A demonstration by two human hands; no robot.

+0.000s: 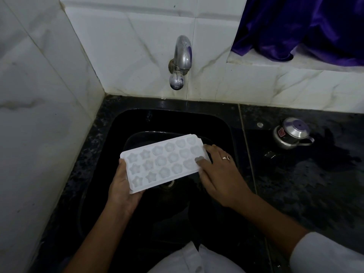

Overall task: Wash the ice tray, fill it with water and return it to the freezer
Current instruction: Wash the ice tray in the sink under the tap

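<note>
A white ice tray (164, 160) with star and flower shaped cells hangs level over the black sink (122, 123). My left hand (123, 186) grips its near left end from below, thumb on the rim. My right hand (214, 170) holds the far right end, thumb laid over a corner cell and fingers round the edge. A chrome tap (180, 62) juts from the tiled wall above the sink; no water runs from it.
A small steel pot with a lid (291, 135) stands on the black granite counter (315, 184) to the right, beside a wet patch. Purple cloth (299, 26) drapes over a ledge at the upper right. White tiled walls close the left and back.
</note>
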